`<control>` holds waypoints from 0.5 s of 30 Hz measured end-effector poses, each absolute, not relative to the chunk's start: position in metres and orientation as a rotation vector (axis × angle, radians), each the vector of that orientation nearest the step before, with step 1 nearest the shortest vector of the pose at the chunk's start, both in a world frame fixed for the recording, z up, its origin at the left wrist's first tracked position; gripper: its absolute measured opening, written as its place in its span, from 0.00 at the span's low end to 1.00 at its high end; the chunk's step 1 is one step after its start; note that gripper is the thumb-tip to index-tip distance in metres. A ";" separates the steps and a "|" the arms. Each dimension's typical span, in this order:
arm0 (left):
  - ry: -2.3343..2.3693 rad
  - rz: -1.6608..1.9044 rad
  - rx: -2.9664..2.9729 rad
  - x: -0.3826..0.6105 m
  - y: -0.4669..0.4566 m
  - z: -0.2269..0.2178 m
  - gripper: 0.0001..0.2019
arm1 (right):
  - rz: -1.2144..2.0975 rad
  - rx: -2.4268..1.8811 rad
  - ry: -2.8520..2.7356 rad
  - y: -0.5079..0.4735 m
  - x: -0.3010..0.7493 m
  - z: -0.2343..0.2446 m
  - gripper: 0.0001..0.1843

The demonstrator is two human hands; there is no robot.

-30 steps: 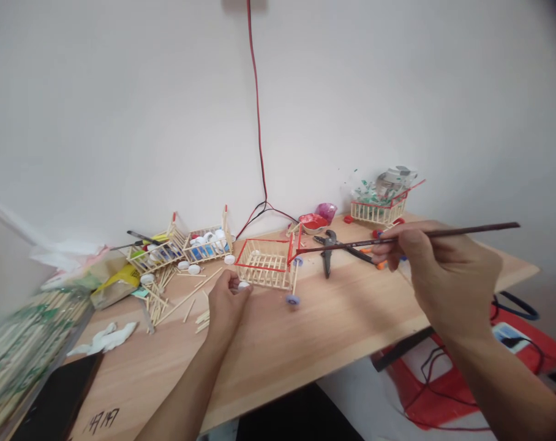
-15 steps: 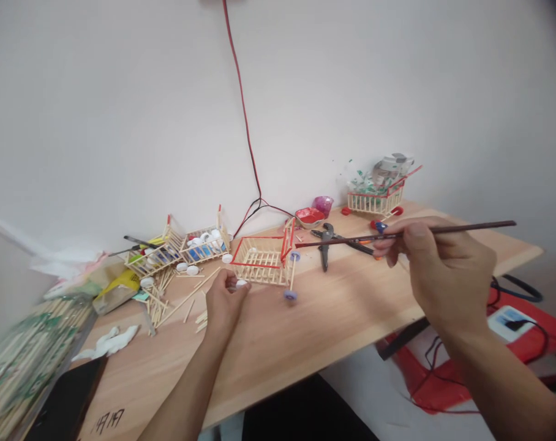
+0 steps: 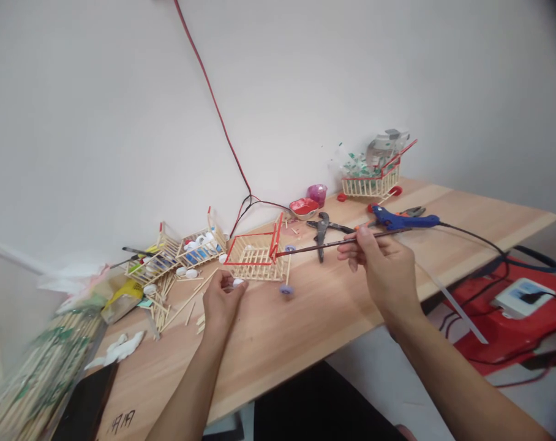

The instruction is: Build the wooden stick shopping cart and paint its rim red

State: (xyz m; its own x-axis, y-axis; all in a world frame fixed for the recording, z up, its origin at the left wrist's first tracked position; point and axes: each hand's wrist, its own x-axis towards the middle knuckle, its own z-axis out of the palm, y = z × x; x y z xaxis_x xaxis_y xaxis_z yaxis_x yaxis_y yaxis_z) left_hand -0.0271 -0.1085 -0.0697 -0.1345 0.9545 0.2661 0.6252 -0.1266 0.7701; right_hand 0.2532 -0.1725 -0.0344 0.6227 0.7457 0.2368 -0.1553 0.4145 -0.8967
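Observation:
A small stick-built cart [image 3: 256,256] with red-painted rims and pale blue wheels stands on the wooden table [image 3: 305,318]. My left hand [image 3: 221,300] is closed round a white wheel at the cart's near left corner. My right hand [image 3: 384,269] pinches a thin dark paintbrush [image 3: 337,243] level with the table, and the brush tip reaches the cart's red right edge.
Black pliers [image 3: 321,231], a red paint dish [image 3: 304,208] and a blue glue gun [image 3: 400,218] lie behind the brush. Another loaded cart [image 3: 373,180] stands at the back right. Stick baskets with white caps [image 3: 186,250] and loose sticks clutter the left. A red box [image 3: 512,321] sits below right.
My right hand has slid left and down along the brush toward the cart. The view has swung right, uncovering the glue gun. My left hand has stayed on the wheel.

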 end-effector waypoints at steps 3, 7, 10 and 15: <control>1.749 1.155 1.764 -0.029 -0.106 -0.073 0.17 | 0.572 -0.984 -0.731 -0.174 0.250 -0.031 0.20; 1.727 1.151 1.769 -0.031 -0.104 -0.076 0.17 | 0.553 -0.970 -0.749 -0.176 0.246 -0.026 0.19; 1.741 1.134 1.778 -0.031 -0.105 -0.077 0.16 | 0.546 -0.961 -0.744 -0.179 0.243 -0.023 0.19; 1.736 1.141 1.792 -0.031 -0.106 -0.076 0.16 | 0.550 -0.939 -0.708 -0.182 0.241 -0.021 0.19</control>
State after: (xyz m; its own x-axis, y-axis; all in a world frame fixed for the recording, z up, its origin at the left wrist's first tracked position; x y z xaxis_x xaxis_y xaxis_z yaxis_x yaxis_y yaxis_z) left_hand -0.0307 -0.1056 -0.0762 -0.1021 0.9555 0.2769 0.6334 -0.1522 0.7587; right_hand 0.2411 -0.1819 -0.0212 0.6517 0.6961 0.3011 -0.1195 0.4863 -0.8656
